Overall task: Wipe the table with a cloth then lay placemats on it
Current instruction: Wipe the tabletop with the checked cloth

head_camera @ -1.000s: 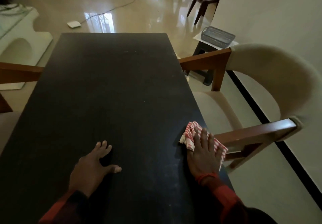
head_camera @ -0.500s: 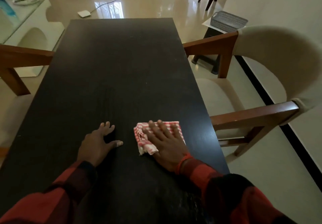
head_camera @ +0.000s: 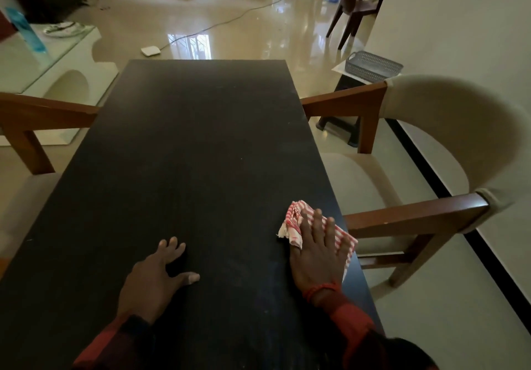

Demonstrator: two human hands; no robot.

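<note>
One cloth [head_camera: 296, 223], red-and-white striped and bunched, lies at the near right edge of the dark surface [head_camera: 195, 145], pinned flat under the right hand [head_camera: 319, 257]. That hand's grip is not closed around it: the fingers lie spread and pressing down on the fabric, palm flat. The left hand [head_camera: 152, 280] rests bare on the surface well apart from the cloth, fingers splayed and holding nothing, seemingly bracing. Faint pale smears show on the near part of the surface, between and beyond the hands, and small specks dot the far half, so wiping looks to be underway with most of the top not yet covered. No placemats are visible anywhere, so that stage is not begun. Wooden armchairs [head_camera: 408, 151] with cream upholstery flank the surface on both sides; a grey basket [head_camera: 372, 66] sits on a low stool beyond the right one.
</note>
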